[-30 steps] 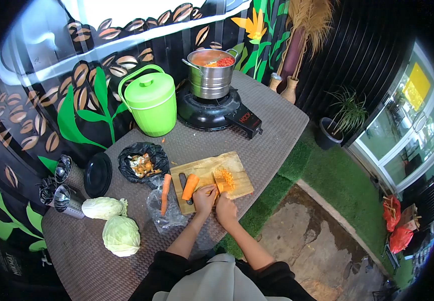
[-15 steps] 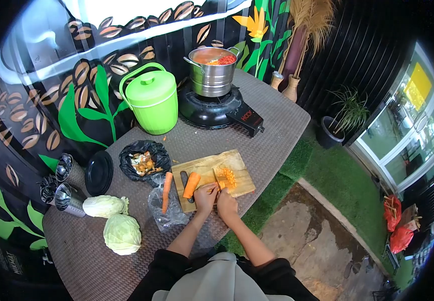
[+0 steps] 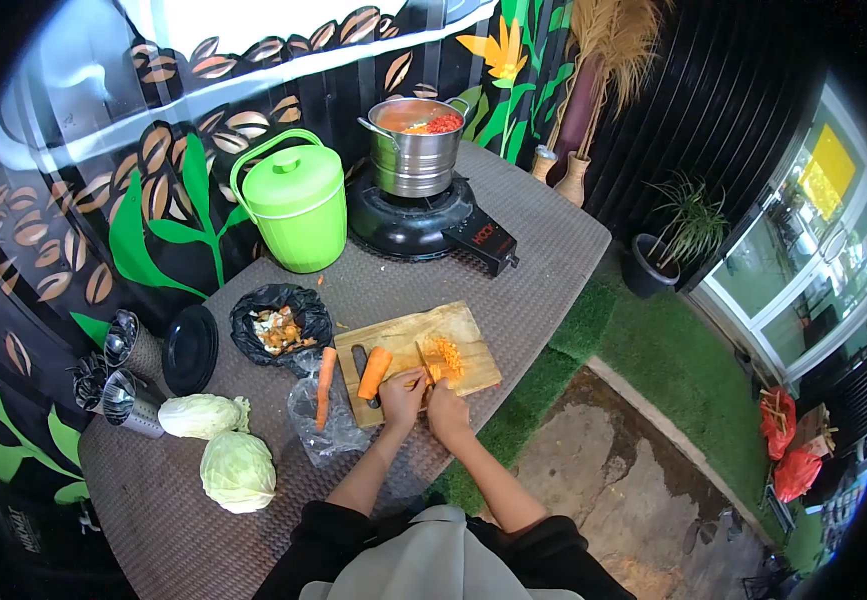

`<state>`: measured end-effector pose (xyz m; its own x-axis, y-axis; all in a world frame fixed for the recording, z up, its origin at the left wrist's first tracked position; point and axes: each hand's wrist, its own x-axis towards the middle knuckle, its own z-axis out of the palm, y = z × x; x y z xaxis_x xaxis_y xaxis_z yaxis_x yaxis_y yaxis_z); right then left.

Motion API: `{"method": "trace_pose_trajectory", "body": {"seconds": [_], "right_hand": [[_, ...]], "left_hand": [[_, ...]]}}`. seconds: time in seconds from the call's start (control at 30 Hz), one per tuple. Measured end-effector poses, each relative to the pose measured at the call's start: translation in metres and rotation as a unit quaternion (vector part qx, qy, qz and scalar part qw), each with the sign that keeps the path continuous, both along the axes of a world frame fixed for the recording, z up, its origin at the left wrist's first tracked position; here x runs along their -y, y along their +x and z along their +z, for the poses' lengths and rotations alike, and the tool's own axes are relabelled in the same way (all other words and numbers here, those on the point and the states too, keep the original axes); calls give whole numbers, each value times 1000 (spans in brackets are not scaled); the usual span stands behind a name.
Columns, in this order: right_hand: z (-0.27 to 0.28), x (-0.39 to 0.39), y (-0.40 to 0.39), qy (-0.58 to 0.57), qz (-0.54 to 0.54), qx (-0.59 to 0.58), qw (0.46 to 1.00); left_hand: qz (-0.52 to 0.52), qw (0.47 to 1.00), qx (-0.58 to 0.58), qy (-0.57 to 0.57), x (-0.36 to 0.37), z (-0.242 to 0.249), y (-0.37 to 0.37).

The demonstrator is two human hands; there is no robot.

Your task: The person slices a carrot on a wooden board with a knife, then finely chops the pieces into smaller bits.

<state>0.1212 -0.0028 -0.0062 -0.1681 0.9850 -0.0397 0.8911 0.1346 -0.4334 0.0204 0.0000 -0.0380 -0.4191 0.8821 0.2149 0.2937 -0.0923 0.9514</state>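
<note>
A wooden cutting board (image 3: 393,335) lies on the woven table. Fingers closed, my right hand (image 3: 447,408) grips a knife (image 3: 423,357) whose blade points away over the board. Just left of it, my left hand (image 3: 402,396) has its fingers bent together at a carrot piece beside the blade; the piece is mostly hidden. Diced carrot (image 3: 444,358) is heaped right of the blade. A thick peeled carrot (image 3: 375,372) and a dark-handled tool (image 3: 360,362) lie on the board's left part. Another carrot (image 3: 325,388) rests on a clear plastic bag (image 3: 308,418).
Behind the board are a steel pot (image 3: 414,155) on a black stove (image 3: 413,222) and a green lidded bucket (image 3: 298,205). A black bag of peelings (image 3: 278,325), two cabbages (image 3: 238,472), utensil holders (image 3: 133,400) and black plates (image 3: 190,350) stand left.
The whole view has shifted slightly, so the table's things appear a little further left. The knife blade shows more clearly between my hands, and both hands remain at the carrot.
</note>
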Motion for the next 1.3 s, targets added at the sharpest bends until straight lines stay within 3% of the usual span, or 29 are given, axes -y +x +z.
{"method": "trace_pose_trajectory", "body": {"seconds": [0.23,0.3,0.43,0.53,0.63,0.83,0.9,1.03,1.13,1.2,1.3], "right_hand": [[16,-5,7,-30,59,41,997],[18,9,4,-60,-4,17,998],[19,14,1,-84,-28,12,996],[20,-5,12,-56,6,-8,998],[29,-14,19,-100,68,-25,992],[15,11,-1,-71,-40,-33,996],[13,6,-4,-62,-21,-21,998],[15,-12,8,-76,22,-24,997],[14,-2,9,-63,60,3,996],[18,16,1,-65,-34,-22,997],[15,14,-4,-91,-28,-8,995]], "left_hand": [[3,1000,-3,-11,2,9,1],[10,999,-33,-3,2,5,1],[-1,1000,-13,2,1,2,-1],[-1,999,-32,10,4,8,0],[-2,1000,-18,5,2,0,-1],[-11,1000,14,9,0,-2,-4],[-6,995,-96,18,2,1,-6],[-4,993,-114,22,1,2,-7],[-10,998,-54,18,1,3,-6],[-6,1000,-19,14,2,4,-4],[-7,999,-36,13,-1,-3,-7]]}}
